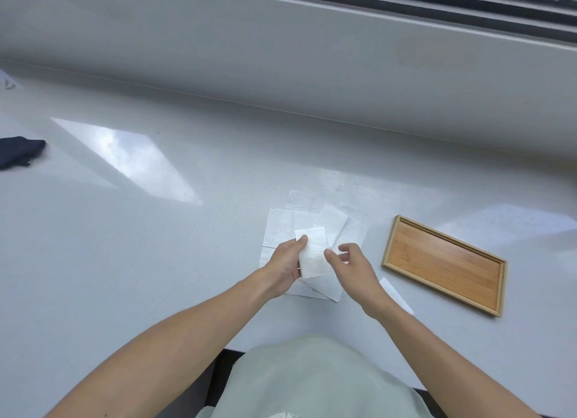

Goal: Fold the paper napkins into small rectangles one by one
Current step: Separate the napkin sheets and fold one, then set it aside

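Two hands work over a white table [156,246]. Left hand [285,266] grips a folded napkin [313,255]; right hand [352,269] hovers open beside it, near a wooden tray [445,263].

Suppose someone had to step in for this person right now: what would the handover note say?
Left hand: holds a folded napkin, thumb on top, above the pile.
Right hand: at the napkin's right edge, fingers loosely open, not clearly gripping.
Unfolded napkins lie spread on the white counter under the hands.
Wooden tray to the right holds nothing.
A white piece lies between right wrist and tray; whether it is folded is unclear.
Done: one napkin looks nearly a small rectangle.
Left: finish it, then fold the rest one by one.
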